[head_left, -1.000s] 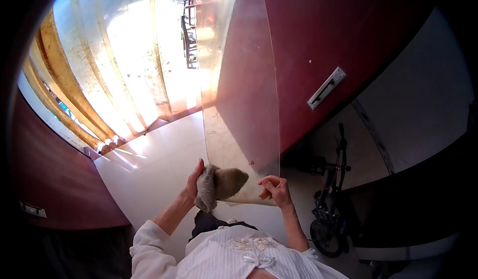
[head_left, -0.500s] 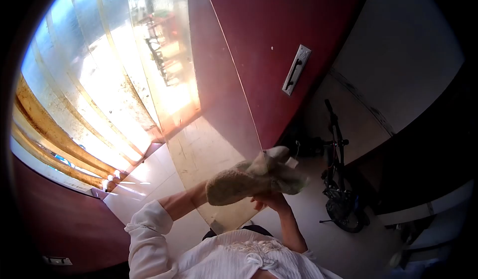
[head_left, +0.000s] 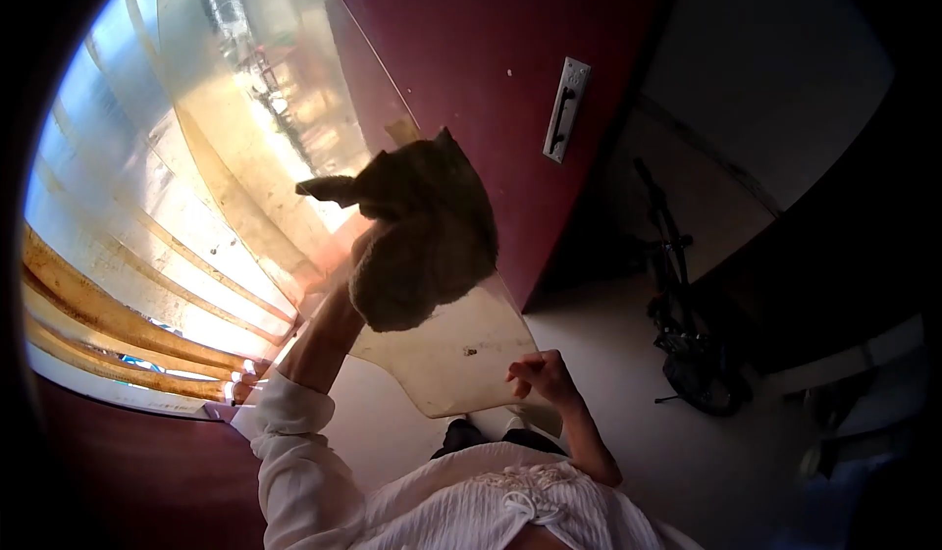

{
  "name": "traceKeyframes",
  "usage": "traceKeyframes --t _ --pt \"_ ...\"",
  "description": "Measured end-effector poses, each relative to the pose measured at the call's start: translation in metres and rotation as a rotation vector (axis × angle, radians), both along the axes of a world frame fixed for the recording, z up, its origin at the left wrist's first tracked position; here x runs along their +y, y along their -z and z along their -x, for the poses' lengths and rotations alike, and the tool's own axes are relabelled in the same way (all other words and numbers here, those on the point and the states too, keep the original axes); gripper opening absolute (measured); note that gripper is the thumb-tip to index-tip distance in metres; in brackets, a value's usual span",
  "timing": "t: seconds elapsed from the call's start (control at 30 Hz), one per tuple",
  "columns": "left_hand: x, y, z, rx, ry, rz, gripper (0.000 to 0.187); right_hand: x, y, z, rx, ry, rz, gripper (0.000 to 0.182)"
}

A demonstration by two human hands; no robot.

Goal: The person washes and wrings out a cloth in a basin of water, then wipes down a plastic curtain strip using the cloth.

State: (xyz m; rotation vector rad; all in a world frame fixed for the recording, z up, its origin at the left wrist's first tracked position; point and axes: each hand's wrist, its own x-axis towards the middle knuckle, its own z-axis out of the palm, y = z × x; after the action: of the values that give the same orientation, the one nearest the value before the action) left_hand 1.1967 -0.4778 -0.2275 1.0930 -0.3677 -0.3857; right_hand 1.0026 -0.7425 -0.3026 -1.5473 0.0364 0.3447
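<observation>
My left hand (head_left: pixel 361 248) is mostly hidden by a greenish-brown cloth (head_left: pixel 424 226) that it holds against a clear, yellowish plastic strip (head_left: pixel 461 373). One corner of the cloth sticks out to the left and its folds hang over the strip. At the strip's lower right edge, my right hand (head_left: pixel 546 377) has its fingers curled closed around the edge. The strip's loose, rounded lower end hangs in front of my body, with brownish smudges on it.
On the left hang several more plastic strips (head_left: pixel 186 226), brightly lit from behind. A dark red door (head_left: pixel 471 69) with a metal handle (head_left: pixel 567 108) stands ahead. A small bicycle (head_left: pixel 677 324) is parked at the right on the pale tiled floor (head_left: pixel 599 344).
My left hand and the cloth have moved up and left, away from my right hand. The strip's lower end shows more fully, and my right hand is uncovered at its edge.
</observation>
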Motion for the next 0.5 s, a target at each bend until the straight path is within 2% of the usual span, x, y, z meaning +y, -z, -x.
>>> traceKeyframes --t 0.07,0.1,0.13,0.17,0.2,0.23,0.27,0.3,0.33,0.4,0.47,0.5 --pt "-0.015 0.025 0.058 -0.426 0.281 -0.260 0.024 0.005 0.005 0.001 -0.009 -0.041 0.031 0.023" --pt "-0.022 0.038 0.087 -0.656 0.391 -0.335 0.030 0.011 0.006 0.005 0.004 -0.059 -0.036 0.022" --pt "-0.029 0.031 0.097 -0.451 0.448 -0.111 0.023 0.020 0.000 0.006 0.012 -0.074 -0.103 0.021" --pt "-0.029 0.033 0.091 -0.342 0.479 0.084 0.024 0.031 -0.005 0.010 0.060 -0.009 -0.114 0.020" --pt "-0.029 0.036 0.085 -0.225 0.500 0.279 0.026 0.031 0.009 0.005 0.062 -0.064 -0.123 0.023" --pt "-0.015 0.017 0.076 0.702 0.484 0.099 0.031 0.028 0.012 0.000 0.068 -0.102 -0.083 0.021" --pt "-0.014 0.000 0.069 0.627 0.301 0.096 0.040 0.024 0.013 -0.006 0.068 -0.140 -0.047 0.020" --pt "0.005 0.013 0.033 0.298 0.321 0.245 0.040 0.023 0.009 -0.008 0.029 -0.102 -0.061 0.024" --pt "-0.001 -0.052 0.038 0.332 0.329 0.366 0.049 0.021 0.009 -0.009 0.044 -0.098 -0.068 0.025" --pt "0.003 -0.099 0.016 0.303 0.033 0.414 0.055 0.021 0.013 -0.008 0.054 -0.100 -0.092 0.026" --pt "0.007 -0.113 0.000 0.182 0.218 0.371 0.057 0.021 0.020 -0.005 0.071 -0.079 -0.092 0.029" --pt "0.006 -0.099 -0.002 0.175 0.328 0.418 0.050 0.019 0.020 -0.005 0.081 -0.060 -0.090 0.033"
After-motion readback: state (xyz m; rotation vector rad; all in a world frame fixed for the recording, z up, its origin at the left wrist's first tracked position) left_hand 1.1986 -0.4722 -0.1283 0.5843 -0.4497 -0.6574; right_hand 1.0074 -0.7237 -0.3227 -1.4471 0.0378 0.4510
